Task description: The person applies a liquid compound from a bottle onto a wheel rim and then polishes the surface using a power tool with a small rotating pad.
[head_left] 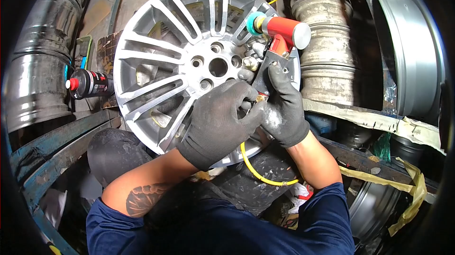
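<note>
My right hand [284, 115], in a dark glove with white dust on the palm, is closed around the black handle of a red air polisher [284, 28]. The polisher's head points up and carries a small teal pad [255, 23]. With thumb and fingers pinched, my left hand [218, 120], also gloved, grips the brass air fitting [261, 98] at the handle's lower end. From below that spot curves a yellow air hose [259, 175]; its join with the fitting is hidden. Beneath both hands lies a silver alloy wheel [150, 52], its spokes facing up.
A dark bottle [92, 84] with a red cap lies left of the wheel. Stacked wheel rims stand at left [45, 51] and right [327, 42]. A larger silver rim [412, 46] sits at far right. Blue metal rails [61, 136] and masking tape [412, 188] border the workspace.
</note>
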A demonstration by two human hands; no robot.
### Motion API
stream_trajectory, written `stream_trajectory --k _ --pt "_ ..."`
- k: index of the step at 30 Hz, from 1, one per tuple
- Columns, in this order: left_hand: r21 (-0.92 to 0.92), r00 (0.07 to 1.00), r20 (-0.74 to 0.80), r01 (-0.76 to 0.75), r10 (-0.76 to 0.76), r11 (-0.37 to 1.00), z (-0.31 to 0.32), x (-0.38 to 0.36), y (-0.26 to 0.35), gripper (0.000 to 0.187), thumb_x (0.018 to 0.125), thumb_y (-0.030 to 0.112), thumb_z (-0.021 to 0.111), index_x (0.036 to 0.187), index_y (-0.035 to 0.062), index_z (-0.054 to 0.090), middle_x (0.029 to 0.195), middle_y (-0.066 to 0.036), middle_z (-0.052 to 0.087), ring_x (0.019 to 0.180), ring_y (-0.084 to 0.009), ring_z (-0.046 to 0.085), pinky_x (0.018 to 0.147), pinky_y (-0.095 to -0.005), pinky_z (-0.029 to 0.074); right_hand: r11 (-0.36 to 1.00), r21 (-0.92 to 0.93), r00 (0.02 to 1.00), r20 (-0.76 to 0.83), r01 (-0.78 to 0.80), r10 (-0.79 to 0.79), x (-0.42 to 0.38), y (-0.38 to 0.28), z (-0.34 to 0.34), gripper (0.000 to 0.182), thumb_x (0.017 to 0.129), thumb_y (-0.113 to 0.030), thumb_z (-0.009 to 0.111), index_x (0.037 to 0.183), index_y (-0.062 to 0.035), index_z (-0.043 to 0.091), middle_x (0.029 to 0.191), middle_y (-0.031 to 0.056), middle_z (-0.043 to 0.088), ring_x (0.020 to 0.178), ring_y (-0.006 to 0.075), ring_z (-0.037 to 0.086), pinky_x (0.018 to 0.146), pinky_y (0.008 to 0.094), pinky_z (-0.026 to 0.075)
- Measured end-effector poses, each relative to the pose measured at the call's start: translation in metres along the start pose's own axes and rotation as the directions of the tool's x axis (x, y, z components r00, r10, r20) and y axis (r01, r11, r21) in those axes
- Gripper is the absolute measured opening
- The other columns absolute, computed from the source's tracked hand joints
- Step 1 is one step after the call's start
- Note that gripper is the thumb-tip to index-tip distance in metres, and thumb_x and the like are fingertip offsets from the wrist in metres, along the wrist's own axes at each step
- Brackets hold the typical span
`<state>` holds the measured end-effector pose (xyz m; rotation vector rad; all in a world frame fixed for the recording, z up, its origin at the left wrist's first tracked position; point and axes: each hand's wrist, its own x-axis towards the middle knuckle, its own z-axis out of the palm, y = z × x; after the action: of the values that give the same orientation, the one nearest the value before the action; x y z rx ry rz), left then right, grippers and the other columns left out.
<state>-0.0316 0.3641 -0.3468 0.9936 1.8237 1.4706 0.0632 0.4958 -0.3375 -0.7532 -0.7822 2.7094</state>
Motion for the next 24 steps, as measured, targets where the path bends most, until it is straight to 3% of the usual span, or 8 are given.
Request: stream_trajectory --k 12,21,22,24 --pt "0.009 1.0 0.024 -0.01 0.01 1.0 -0.001 -0.001 -0.005 0.018 0.085 0.014 0.074 0.097 0.0009 0.07 0.09 -0.016 0.07 0.08 -0.0277 0.069 0.074 -0.0363 0.054 0.999 -0.047 0.999 -0.044 0.013 -0.016 -0.001 0.002 0.002 0.04 0.105 -0.029 0.055 0.139 -0.0112 0.045 0.113 0.0149 0.063 0.105 0.0268 0.067 0.094 0.0453 0.057" --pt "-0.169 0.997 -0.009 0.071 -0.073 0.983 0.01 -0.005 -0.011 0.018 0.087 0.017 0.075 0.095 0.0015 0.07 0.088 -0.012 0.069 0.073 -0.0159 0.066 0.068 -0.0308 0.052 0.999 -0.021 0.997 -0.073 -0.042 0.041 0.0 0.001 -0.003 0.023 0.107 -0.025 0.05 0.127 -0.0137 0.049 0.108 0.007 0.059 0.101 0.0192 0.065 0.089 0.0383 0.057" --pt "-0.171 0.997 0.011 0.079 -0.078 0.982 0.011 -0.007 -0.012 0.018 0.087 0.017 0.076 0.094 0.002 0.071 0.086 -0.011 0.069 0.071 -0.0146 0.065 0.067 -0.0297 0.052 0.995 -0.09 0.998 -0.052 -0.043 0.038 -0.002 -0.001 -0.007 0.03 0.108 -0.025 0.047 0.134 -0.0091 0.049 0.117 0.007 0.059 0.105 0.0182 0.064 0.093 0.037 0.054" --pt "-0.175 0.995 0.044 0.097 -0.091 0.98 0.012 -0.009 -0.012 0.017 0.087 0.018 0.077 0.093 0.003 0.071 0.082 -0.009 0.067 0.069 -0.0119 0.061 0.065 -0.0276 0.05 0.824 -0.524 0.976 0.077 0.214 -0.205 -0.007 0.005 -0.005 0.037 0.109 -0.025 0.046 0.138 -0.0023 0.049 0.124 0.007 0.06 0.111 0.0174 0.061 0.099 0.0348 0.051"
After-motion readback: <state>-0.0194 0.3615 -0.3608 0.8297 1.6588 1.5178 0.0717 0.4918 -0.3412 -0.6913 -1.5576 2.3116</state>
